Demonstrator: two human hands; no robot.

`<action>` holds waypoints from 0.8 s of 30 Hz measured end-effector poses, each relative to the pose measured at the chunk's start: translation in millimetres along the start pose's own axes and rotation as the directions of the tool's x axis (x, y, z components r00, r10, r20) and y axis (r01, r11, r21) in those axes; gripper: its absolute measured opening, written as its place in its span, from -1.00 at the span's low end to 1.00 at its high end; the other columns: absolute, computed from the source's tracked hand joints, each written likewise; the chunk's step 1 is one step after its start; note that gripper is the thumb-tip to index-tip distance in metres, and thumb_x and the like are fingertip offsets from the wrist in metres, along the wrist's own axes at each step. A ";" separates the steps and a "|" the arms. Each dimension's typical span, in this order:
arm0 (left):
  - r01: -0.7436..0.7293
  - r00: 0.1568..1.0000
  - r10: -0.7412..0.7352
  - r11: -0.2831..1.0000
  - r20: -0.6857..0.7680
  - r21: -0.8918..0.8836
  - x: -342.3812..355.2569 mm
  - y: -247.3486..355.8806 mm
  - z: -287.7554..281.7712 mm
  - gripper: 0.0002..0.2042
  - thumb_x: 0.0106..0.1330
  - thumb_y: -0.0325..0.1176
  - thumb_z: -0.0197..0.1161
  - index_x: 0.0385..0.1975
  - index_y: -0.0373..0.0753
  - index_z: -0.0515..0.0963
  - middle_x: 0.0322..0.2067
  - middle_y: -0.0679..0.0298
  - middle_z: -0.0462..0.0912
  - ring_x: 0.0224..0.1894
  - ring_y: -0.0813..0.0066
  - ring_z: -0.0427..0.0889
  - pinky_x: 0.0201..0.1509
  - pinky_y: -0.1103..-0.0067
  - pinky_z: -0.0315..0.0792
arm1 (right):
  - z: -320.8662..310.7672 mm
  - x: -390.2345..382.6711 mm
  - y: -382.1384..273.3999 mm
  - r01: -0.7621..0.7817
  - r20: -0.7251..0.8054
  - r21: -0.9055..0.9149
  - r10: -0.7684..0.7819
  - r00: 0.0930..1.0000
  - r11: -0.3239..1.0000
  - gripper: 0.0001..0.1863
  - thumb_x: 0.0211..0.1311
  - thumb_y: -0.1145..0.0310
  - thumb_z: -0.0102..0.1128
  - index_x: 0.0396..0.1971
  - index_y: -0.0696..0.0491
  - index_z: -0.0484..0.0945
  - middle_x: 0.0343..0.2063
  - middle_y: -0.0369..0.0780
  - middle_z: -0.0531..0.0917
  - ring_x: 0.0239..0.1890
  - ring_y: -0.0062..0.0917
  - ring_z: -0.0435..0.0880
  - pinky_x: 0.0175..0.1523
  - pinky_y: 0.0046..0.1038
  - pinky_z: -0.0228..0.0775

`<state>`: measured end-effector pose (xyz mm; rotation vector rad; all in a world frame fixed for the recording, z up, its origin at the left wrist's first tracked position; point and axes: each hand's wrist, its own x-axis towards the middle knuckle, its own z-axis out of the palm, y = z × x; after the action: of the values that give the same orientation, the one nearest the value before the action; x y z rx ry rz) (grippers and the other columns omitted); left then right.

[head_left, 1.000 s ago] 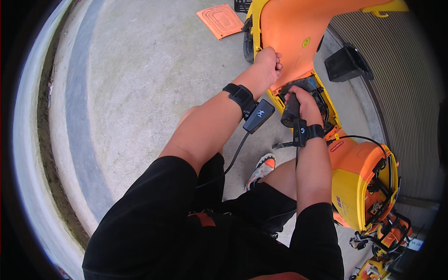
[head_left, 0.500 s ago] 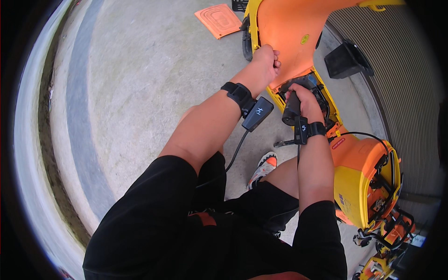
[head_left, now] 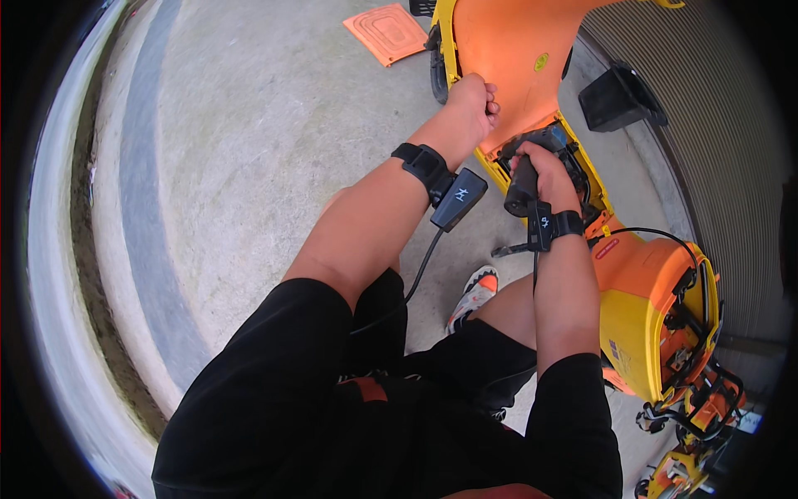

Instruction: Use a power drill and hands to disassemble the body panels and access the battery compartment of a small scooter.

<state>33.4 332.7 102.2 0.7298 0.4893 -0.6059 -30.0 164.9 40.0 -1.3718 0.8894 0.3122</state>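
My left hand (head_left: 474,108) has its fingers curled closed against the orange body panel (head_left: 517,41) of a yellow-and-orange scooter, near its yellow edge; I cannot make out what is inside the fingers. My right hand (head_left: 549,170) grips a black cylindrical-handled tool (head_left: 521,187) over the open compartment (head_left: 582,187), where dark parts sit inside a yellow frame. The tool's far end is hard to tell from those parts. Black straps with boxes and cables are on both my wrists.
An orange flat panel (head_left: 384,35) lies on the concrete beside a black crate (head_left: 421,7). A black bin (head_left: 613,100) stands by the corrugated wall (head_left: 723,166). At the right are another orange-and-yellow body section (head_left: 632,308) and more scooters (head_left: 675,470). A ledge runs along the left.
The scene has shifted slightly in the picture. Both my hands sit a little higher in the picture, still closed in the same places.
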 end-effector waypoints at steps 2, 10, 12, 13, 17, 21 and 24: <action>0.001 1.000 -0.001 1.000 0.007 -0.001 0.2 -0.1 -0.2 -0.83 0.27 -0.35 -0.19 -0.52 -0.19 0.31 -0.72 0.41 0.20 -0.71 0.59 0.18 -0.66 0.62 0.04 | 0.3 0.1 0.3 0.016 -0.009 -0.005 -0.016 1.000 1.000 -0.90 0.01 0.38 0.10 -0.54 0.09 0.45 -0.68 -0.21 0.55 -0.67 -0.47 0.52 -0.52 -0.47 0.43; -0.009 1.000 0.009 1.000 -0.011 -0.008 4.6 -1.2 1.0 -0.82 0.26 -0.35 -0.18 -0.54 -0.19 0.32 -0.72 0.42 0.20 -0.70 0.60 0.19 -0.66 0.63 0.05 | -0.4 -1.4 1.5 0.028 -0.011 -0.037 -0.028 1.000 0.999 -0.91 -0.01 0.39 0.11 -0.54 0.08 0.45 -0.68 -0.23 0.54 -0.67 -0.48 0.51 -0.51 -0.46 0.43; -0.009 1.000 0.009 1.000 -0.013 -0.008 4.7 -1.8 1.8 -0.82 0.26 -0.35 -0.18 -0.54 -0.19 0.32 -0.72 0.42 0.20 -0.70 0.59 0.19 -0.66 0.63 0.05 | -0.6 -1.5 2.2 0.025 -0.004 -0.053 -0.025 1.000 0.998 -0.91 -0.01 0.39 0.11 -0.53 0.08 0.45 -0.68 -0.23 0.54 -0.67 -0.48 0.52 -0.51 -0.47 0.43; -0.007 1.000 0.006 1.000 -0.015 -0.015 4.4 -2.1 2.0 -0.82 0.27 -0.36 -0.18 -0.54 -0.19 0.31 -0.72 0.41 0.20 -0.70 0.59 0.19 -0.66 0.63 0.05 | -0.4 -1.9 3.8 0.020 -0.003 -0.053 -0.021 1.000 0.998 -0.91 -0.01 0.39 0.11 -0.53 0.08 0.45 -0.68 -0.23 0.54 -0.67 -0.48 0.52 -0.51 -0.47 0.43; 0.003 1.000 -0.003 1.000 0.009 -0.004 2.9 -1.5 2.0 -0.83 0.27 -0.36 -0.18 -0.54 -0.20 0.31 -0.73 0.41 0.20 -0.69 0.58 0.19 -0.66 0.63 0.05 | -3.4 -5.9 7.2 0.047 -0.072 -0.109 -0.055 0.996 0.993 -0.91 -0.01 0.39 0.12 -0.52 0.08 0.46 -0.67 -0.23 0.55 -0.67 -0.49 0.52 -0.51 -0.48 0.43; -0.006 1.000 0.006 1.000 -0.004 -0.007 2.3 0.6 1.8 -0.83 0.27 -0.36 -0.18 -0.53 -0.20 0.31 -0.73 0.40 0.20 -0.69 0.58 0.19 -0.65 0.62 0.05 | -8.2 -7.8 3.3 0.018 -0.060 -0.086 -0.023 0.998 0.996 -0.90 -0.01 0.38 0.14 -0.51 0.08 0.47 -0.67 -0.23 0.55 -0.66 -0.49 0.53 -0.50 -0.48 0.44; -0.004 1.000 0.004 1.000 0.001 -0.011 2.7 -0.2 2.2 -0.83 0.27 -0.36 -0.18 -0.52 -0.21 0.31 -0.73 0.40 0.20 -0.70 0.57 0.18 -0.65 0.62 0.04 | -10.9 -7.4 2.4 0.029 -0.006 -0.016 -0.030 1.000 0.999 -0.88 -0.05 0.43 0.15 -0.47 0.12 0.48 -0.63 -0.22 0.55 -0.63 -0.49 0.55 -0.51 -0.46 0.44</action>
<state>35.7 330.1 101.9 0.7201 0.4898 -0.6000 -40.3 157.5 44.2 -1.4004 0.8731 0.2929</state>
